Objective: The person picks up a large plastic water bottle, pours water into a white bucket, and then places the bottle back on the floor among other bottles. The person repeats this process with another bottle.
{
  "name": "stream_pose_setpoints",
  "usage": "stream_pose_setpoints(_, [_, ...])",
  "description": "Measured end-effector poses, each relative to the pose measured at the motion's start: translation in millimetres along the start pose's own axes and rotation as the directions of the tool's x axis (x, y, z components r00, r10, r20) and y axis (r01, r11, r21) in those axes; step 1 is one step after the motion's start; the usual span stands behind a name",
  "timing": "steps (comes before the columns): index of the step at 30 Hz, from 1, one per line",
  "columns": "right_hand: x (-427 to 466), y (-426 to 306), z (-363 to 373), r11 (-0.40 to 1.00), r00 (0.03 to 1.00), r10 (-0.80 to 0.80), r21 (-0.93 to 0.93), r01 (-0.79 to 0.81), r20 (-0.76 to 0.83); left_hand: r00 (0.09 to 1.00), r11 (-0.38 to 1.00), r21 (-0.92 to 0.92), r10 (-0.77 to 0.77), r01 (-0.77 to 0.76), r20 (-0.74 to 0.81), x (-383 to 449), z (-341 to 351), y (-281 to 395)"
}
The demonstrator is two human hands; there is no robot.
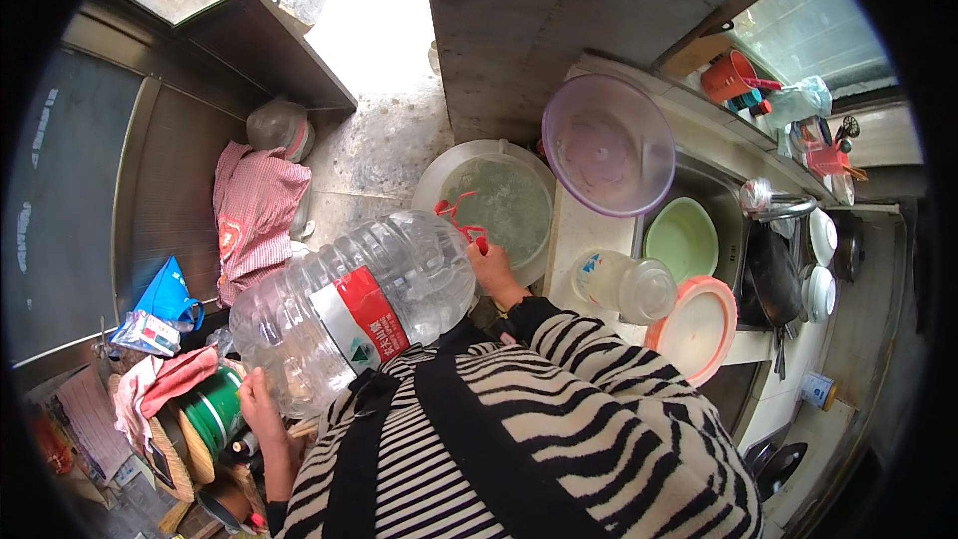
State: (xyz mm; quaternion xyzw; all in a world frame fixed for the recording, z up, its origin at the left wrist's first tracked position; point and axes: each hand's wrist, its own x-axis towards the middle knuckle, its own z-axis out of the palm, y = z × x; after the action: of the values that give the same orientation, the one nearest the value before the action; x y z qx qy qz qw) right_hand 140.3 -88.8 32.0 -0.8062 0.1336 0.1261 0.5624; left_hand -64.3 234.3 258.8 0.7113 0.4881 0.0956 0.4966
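Observation:
A large clear plastic water bottle (430, 277) lies aslant before my body, with a red and white printed label around its middle. My left hand (262, 404) supports it at the lower left end. My right hand (495, 273) is at the other end, its fingers on a red plastic handle piece (470, 228). Whether that piece is fixed to the bottle, I cannot tell. Beyond my right hand stands a wide round tub (430, 183) with a greenish surface inside. The bottle's neck is not clearly visible.
At right are a purple basin (606, 127), a light jar (599, 281), a pink-rimmed round lid or container (692, 329), and a steel sink (730, 202) holding a green basin (681, 236). A checked cloth (258, 217) and a green canister (213, 408) are at left.

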Motion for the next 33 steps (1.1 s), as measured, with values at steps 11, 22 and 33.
stream_pose_setpoints(11, [-0.6, 3.8, 2.4, 0.997, 0.999, 0.047, 0.060, -0.048, 0.013, 1.000, 1.000, -0.014, -0.020, 0.020, -0.006, -3.1, 6.3, 14.8])
stream_pose_setpoints(22, [-0.2, 9.1, 8.3, 0.998, 0.998, -0.032, 0.060, 0.035, -0.052, 1.000, 1.000, -0.012, -0.021, 0.021, 0.014, -0.5, 1.6, 7.0])
stream_pose_setpoints(33, [0.3, 11.6, 7.6, 0.998, 1.000, 0.002, 0.065, -0.001, -0.019, 0.999, 0.999, -0.033, -0.015, 0.016, 0.031, -5.1, 1.2, 10.9])
